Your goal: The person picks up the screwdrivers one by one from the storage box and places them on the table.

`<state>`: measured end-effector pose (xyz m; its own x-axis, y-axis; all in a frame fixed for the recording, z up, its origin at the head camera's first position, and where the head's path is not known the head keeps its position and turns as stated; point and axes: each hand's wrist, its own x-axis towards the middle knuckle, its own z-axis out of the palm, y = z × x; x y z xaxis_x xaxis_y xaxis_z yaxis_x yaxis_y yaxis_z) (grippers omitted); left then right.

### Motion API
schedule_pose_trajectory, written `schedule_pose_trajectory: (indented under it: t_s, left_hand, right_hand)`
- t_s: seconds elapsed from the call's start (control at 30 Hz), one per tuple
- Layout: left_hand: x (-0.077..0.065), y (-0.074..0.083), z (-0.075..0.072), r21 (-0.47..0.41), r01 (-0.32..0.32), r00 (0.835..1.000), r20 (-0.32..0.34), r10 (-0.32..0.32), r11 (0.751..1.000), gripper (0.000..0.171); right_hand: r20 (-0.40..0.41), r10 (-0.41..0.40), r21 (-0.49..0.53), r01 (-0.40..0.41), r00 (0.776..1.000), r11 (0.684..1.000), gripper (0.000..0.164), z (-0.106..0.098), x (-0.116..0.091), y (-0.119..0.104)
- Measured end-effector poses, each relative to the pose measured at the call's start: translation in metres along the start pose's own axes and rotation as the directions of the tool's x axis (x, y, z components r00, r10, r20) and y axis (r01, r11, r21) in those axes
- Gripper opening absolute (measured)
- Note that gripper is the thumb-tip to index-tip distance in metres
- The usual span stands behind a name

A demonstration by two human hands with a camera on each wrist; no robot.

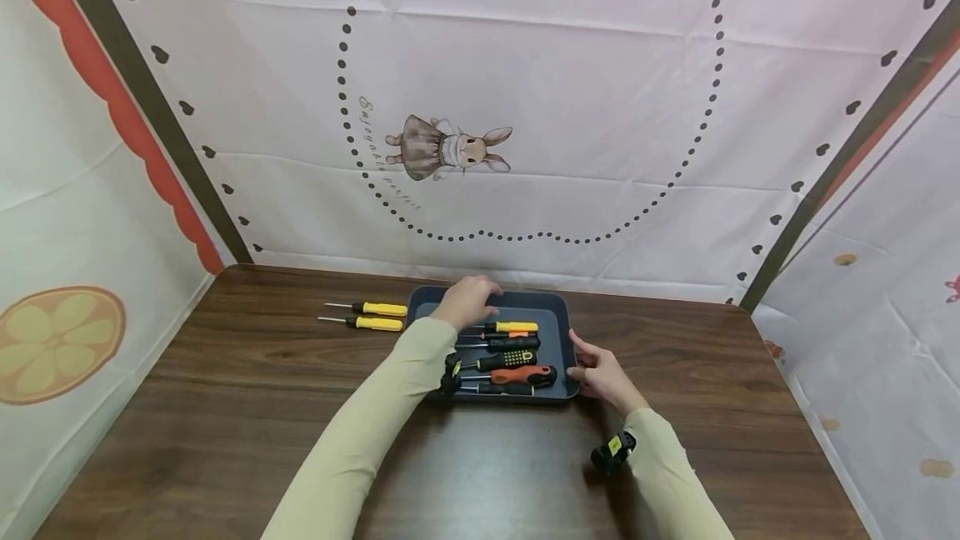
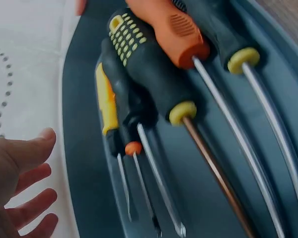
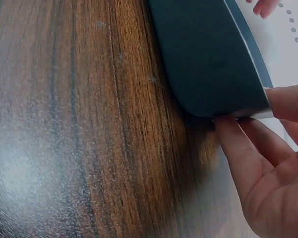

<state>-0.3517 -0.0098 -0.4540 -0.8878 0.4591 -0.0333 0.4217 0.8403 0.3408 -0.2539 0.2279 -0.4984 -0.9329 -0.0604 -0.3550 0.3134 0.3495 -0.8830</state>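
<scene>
A dark grey tray sits on the table, with several screwdrivers lying in it. Their handles are yellow, plain black, black with yellow dots, and orange. My left hand is over the tray's far left part, fingers apart and holding nothing; the left wrist view shows its loose fingers beside the screwdrivers. At the tray's right end, my right hand grips the wall. In the right wrist view its thumb is at the rim and its fingers reach to the underside.
Two yellow-handled screwdrivers lie on the brown wooden table, just left of the tray. A pale printed cloth with a rabbit picture hangs behind the table, and similar cloth stands at both sides.
</scene>
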Motion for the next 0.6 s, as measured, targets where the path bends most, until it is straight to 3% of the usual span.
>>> schedule_pose_trajectory:
  t_s: [0.17, 0.43, 0.6]
  left_hand:
    - [0.011, 0.008, 0.009, -0.059, 0.051, 0.998, 0.052, -0.048, 0.997, 0.032]
    - [0.020, 0.019, 0.024, -0.056, 0.084, 0.981, 0.182, -0.073, 0.995, 0.032]
    - [0.021, 0.024, 0.030, -0.054, 0.107, 0.973, 0.212, -0.094, 0.993, 0.030]
  right_hand:
    - [-0.005, -0.001, 0.007, 0.001, 1.000, 1.000, 0.067, -0.001, 0.001, 0.001]
    - [0.009, 0.001, 0.022, -0.001, 1.000, 1.000, 0.067, -0.002, 0.004, 0.003]
    - [0.009, 0.004, 0.045, -0.005, 1.000, 0.999, 0.068, -0.002, 0.005, 0.004]
